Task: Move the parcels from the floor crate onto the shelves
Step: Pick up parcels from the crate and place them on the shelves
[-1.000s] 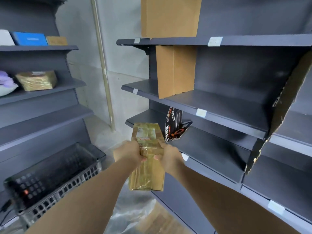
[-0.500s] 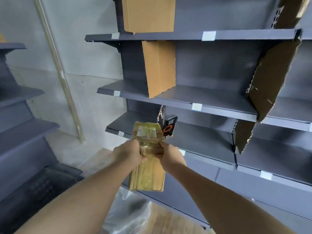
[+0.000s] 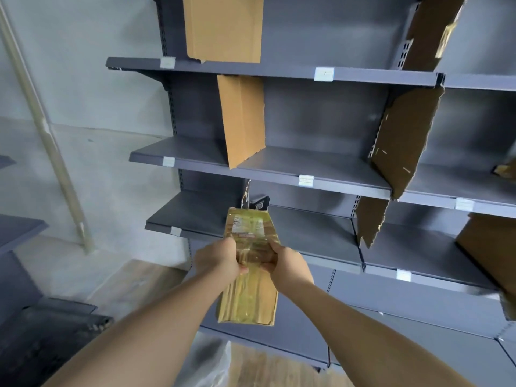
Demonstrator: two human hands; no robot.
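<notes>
1 parcel (image 3: 249, 270), 2 hands

parcel (image 3: 249, 263) label: print too blurred to read | shelf tags (image 3: 324, 74): blank or illegible

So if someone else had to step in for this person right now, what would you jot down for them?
Left hand: gripping the left edge of the gold parcel.
Right hand: gripping its right edge.
Parcel: held upright in the air in front of the lower shelf, not resting on anything yet.
Crate: on the floor at lower left; too blurred to see what it holds.
Done: this parcel is out of the crate and carried to the shelving.
Left: set it down on a shelf, perhaps the lower one right ahead, then check the crate for more.
</notes>
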